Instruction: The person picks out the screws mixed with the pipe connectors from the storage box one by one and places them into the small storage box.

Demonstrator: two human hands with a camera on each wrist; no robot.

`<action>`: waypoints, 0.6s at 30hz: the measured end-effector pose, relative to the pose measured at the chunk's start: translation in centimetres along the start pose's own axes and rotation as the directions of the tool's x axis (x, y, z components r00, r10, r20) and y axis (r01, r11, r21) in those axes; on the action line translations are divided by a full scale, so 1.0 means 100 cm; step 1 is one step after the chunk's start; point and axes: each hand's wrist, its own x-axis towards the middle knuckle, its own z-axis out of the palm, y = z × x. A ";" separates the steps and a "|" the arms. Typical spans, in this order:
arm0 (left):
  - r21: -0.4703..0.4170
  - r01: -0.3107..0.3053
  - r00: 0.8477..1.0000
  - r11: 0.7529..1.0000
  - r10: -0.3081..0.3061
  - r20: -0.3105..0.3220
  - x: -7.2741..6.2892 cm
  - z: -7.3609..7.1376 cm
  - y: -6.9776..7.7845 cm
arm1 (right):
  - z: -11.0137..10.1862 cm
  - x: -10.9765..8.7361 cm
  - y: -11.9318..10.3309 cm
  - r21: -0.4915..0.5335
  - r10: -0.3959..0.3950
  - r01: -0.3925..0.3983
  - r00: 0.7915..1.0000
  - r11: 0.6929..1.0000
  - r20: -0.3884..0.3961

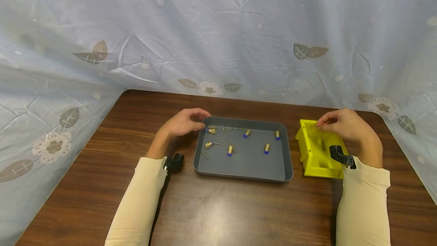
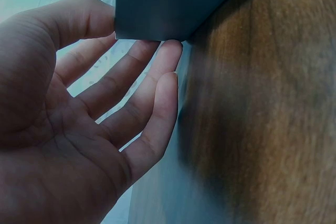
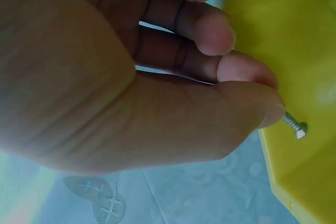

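My left hand [image 1: 182,122] grips the far left corner of a grey tray [image 1: 246,170], thumb on one side and fingers curled round the other; the left wrist view shows this tray corner [image 2: 152,9] close up. In the tray lie several brass fittings with blue collars [image 1: 266,148] and several thin screws [image 1: 205,155]. Over a yellow bin [image 1: 308,162], my right hand [image 1: 348,124] pinches a small screw [image 3: 295,125] between thumb and index finger. The screw's head end sticks out past the fingertips; the rest is hidden.
The tray and the bin stand side by side on a dark brown wooden table [image 1: 218,208]. A pale blue patterned cloth [image 1: 218,41] hangs behind the table and along its sides. Each wrist wears a black camera mount [image 1: 175,161].
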 end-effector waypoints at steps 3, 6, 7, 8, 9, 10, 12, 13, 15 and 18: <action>0.009 0.004 1.000 1.000 -0.004 -0.002 0.000 0.000 0.000 | 0.000 0.000 0.000 -0.003 -0.003 0.003 1.000 1.000 -0.005; 0.021 0.008 1.000 1.000 -0.008 -0.004 0.001 -0.001 0.000 | 0.000 0.000 0.001 -0.003 -0.011 0.011 1.000 1.000 -0.007; 0.025 0.009 1.000 1.000 -0.009 -0.005 0.001 -0.001 0.000 | 0.000 0.000 0.001 -0.002 -0.013 0.013 1.000 1.000 -0.008; 0.026 0.011 1.000 1.000 -0.011 -0.005 0.001 -0.001 -0.001 | 0.000 0.000 0.001 0.001 -0.015 0.015 1.000 1.000 -0.008; 0.028 0.011 1.000 1.000 -0.011 -0.004 0.001 0.000 -0.001 | 0.000 0.000 0.001 0.003 -0.015 0.015 1.000 1.000 -0.007; 0.030 0.012 1.000 0.999 -0.012 -0.003 0.001 0.000 -0.001 | -0.001 0.000 0.001 0.003 -0.015 0.015 1.000 1.000 -0.007; 0.032 0.013 1.000 0.999 -0.013 -0.003 0.002 0.000 -0.002 | 0.000 0.000 0.002 0.002 -0.015 0.015 1.000 1.000 -0.009; 0.033 0.012 1.000 0.999 -0.012 -0.002 0.002 0.000 -0.003 | 0.000 0.000 0.002 0.001 -0.015 0.015 1.000 1.000 -0.011; 0.036 0.010 1.000 0.999 -0.010 -0.002 0.002 0.000 -0.003 | 0.000 0.000 0.002 0.000 -0.013 0.013 1.000 1.000 -0.014; 0.035 0.007 1.000 0.999 -0.006 -0.005 0.002 0.000 -0.003 | 0.000 -0.001 0.003 -0.001 -0.010 0.010 1.000 1.000 -0.022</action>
